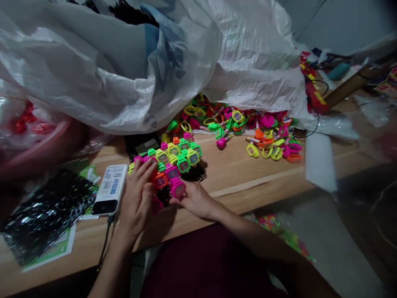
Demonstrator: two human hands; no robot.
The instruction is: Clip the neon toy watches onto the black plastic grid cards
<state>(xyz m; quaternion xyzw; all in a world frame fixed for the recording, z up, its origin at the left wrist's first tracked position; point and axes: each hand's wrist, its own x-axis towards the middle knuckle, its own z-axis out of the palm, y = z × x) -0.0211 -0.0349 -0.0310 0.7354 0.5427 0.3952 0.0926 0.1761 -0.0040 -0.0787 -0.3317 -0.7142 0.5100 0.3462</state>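
Left hand (136, 200) is spread over a black plastic grid tray (195, 174) while a pink square watch case (177, 188), pinched by right hand (198, 201), seemingly awaits aligned seating.

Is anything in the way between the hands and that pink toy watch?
Nothing visible. The right hand holds the pink toy watch over the black tray, and the left hand rests right beside it.
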